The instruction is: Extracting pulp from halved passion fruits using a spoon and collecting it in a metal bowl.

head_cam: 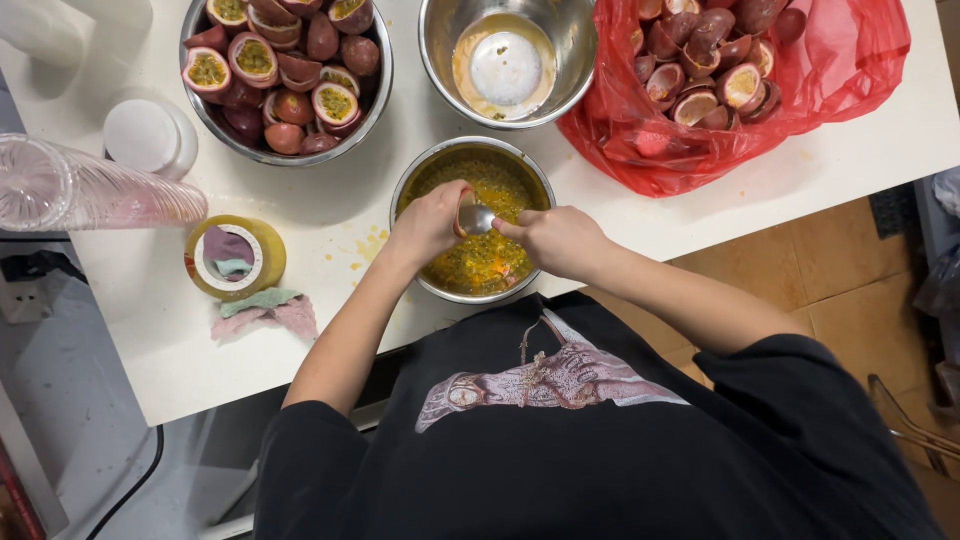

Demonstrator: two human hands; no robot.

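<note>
Two hands work over the near steel bowl (473, 222), which stands on the white desk (330, 330) close to its near edge and holds yellow pulp with dark seeds. The left hand (428, 222) has its grip closed around a passion fruit half (466, 212), cut face turned toward the right; only a sliver of the shell shows between the fingers. The right hand (555, 240) has its grip pinched on the handle of a metal spoon (478, 219), whose bowl sits at or inside the fruit's opening, directly above the pulp. The fruit half is judged light, with a stiff but thin rind that would crack under hard pressure; wet juice is likely to make it slippery, so a cupped hold around the rounded back of the shell, as shown here, suits it best. The spoon is rigid and smooth, best held along the handle, clear of the wet end. At the far left a steel bowl of halved fruit (285, 75) stands with pulp still inside. At far centre an emptier steel bowl (508, 60) holds a little liquid. At far right a red plastic bag (740, 90) holds scooped-out shells. A roll of yellow tape (236, 258), a cloth (262, 310) and a stack of clear cups (90, 190) lie to the left.
</note>
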